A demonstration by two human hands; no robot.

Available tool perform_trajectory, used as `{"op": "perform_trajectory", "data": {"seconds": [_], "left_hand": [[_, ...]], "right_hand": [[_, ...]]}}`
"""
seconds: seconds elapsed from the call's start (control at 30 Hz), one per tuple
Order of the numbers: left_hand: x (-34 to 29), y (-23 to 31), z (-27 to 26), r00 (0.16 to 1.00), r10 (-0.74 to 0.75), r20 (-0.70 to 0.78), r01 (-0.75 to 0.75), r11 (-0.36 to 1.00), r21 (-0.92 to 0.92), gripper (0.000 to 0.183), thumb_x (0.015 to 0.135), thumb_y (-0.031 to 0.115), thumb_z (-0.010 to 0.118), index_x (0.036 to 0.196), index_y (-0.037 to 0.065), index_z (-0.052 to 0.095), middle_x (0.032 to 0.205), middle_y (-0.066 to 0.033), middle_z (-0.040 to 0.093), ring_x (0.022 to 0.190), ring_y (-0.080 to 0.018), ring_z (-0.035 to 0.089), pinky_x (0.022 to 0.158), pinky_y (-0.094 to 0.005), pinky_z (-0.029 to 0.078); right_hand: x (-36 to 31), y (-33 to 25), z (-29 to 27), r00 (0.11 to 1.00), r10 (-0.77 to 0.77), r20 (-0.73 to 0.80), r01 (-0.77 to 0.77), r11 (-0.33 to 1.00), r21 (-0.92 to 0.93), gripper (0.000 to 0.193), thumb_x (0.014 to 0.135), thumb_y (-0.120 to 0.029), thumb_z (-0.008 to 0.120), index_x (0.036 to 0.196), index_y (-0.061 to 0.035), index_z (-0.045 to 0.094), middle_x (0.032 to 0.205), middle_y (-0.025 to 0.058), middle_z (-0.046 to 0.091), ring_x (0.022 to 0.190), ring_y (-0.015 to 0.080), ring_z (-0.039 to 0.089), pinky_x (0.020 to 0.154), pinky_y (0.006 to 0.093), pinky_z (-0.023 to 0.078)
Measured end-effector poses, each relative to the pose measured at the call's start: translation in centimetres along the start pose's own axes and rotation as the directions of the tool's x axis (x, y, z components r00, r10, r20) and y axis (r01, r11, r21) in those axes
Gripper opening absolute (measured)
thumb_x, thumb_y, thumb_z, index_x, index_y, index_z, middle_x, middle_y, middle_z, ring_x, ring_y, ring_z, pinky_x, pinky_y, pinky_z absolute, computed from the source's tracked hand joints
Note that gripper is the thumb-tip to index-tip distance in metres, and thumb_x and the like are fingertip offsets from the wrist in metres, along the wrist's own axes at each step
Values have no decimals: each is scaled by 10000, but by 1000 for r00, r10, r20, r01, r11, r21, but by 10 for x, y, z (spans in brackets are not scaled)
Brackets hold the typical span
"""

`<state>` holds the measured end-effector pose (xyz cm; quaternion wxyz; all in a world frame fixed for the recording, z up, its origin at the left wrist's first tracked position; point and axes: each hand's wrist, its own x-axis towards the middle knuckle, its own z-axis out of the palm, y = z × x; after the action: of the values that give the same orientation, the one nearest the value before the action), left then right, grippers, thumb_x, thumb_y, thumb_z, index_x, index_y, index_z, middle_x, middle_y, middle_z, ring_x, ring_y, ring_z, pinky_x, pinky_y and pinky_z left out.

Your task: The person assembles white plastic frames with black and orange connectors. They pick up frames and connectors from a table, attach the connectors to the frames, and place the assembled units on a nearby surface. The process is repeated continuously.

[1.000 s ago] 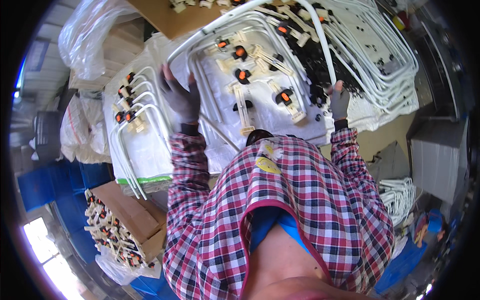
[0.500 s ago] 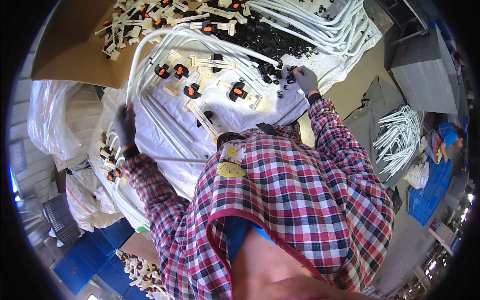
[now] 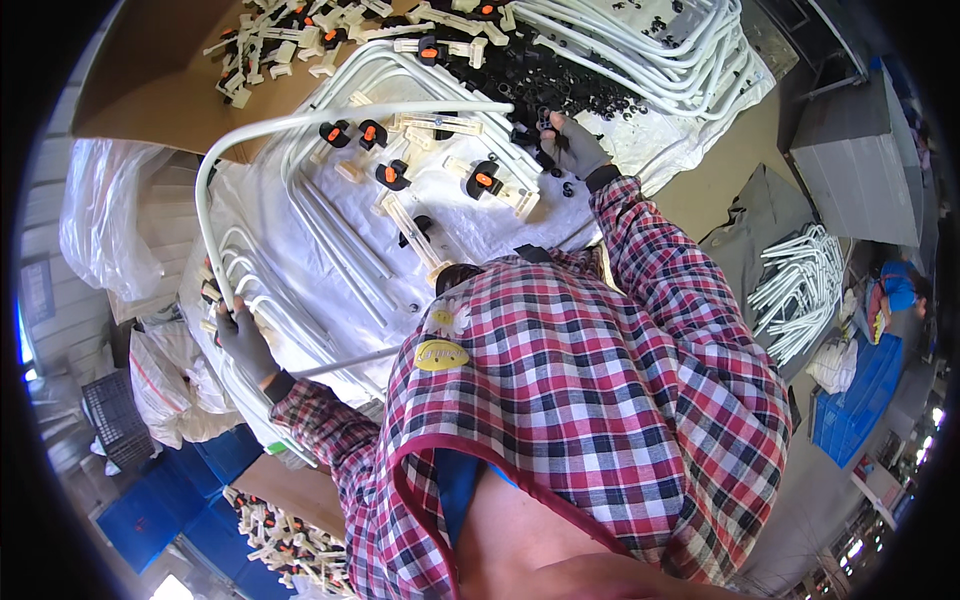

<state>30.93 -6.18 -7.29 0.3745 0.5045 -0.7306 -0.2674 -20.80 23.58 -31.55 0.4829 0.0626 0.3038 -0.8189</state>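
My left hand, in a grey fingerless-tipped glove, is closed around the lower end of a white bent tube. From there the tube rises, curves and runs right across the table, its other end reaching close to my right hand. My right hand, gloved too, is curled with its fingertips on a small black plastic part at the edge of a pile of black parts. Between my hands lie cream plastic brackets and black clamps with orange levers. More white bent tubes lie under them.
A cardboard box of brackets stands at the far left. Stacked white tubes lie at the far right. Short white rods rest on grey cloth to the right. Another box of brackets sits at lower left. A person is at far right.
My left hand has come down and nearer with the tube, whose bend has swung left. My right hand has moved left, its fingers curling at the black parts.
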Motion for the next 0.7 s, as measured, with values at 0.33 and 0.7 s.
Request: {"op": "perform_trajectory", "data": {"seconds": [0.33,0.7], "left_hand": [[22,29,41,994,112,7,-112,988,110,232,954,232,656,1005,7,677,679,80,487,593,-18,399,512,-211,294],[4,142,111,802,509,313,-556,827,80,495,907,269,709,1355,127,553,797,-21,610,631,-113,527,580,-272,430]], "right_hand": [[-17,-27,26,962,96,256,2,934,-358,283,959,-124,638,1211,-1,597,1119,86,662,1000,133,657,877,223,545],[-16,-51,246,797,-260,545,304,-607,-734,463,890,-459,666,1129,-63,657,868,124,661,774,325,610,726,440,480]]}}
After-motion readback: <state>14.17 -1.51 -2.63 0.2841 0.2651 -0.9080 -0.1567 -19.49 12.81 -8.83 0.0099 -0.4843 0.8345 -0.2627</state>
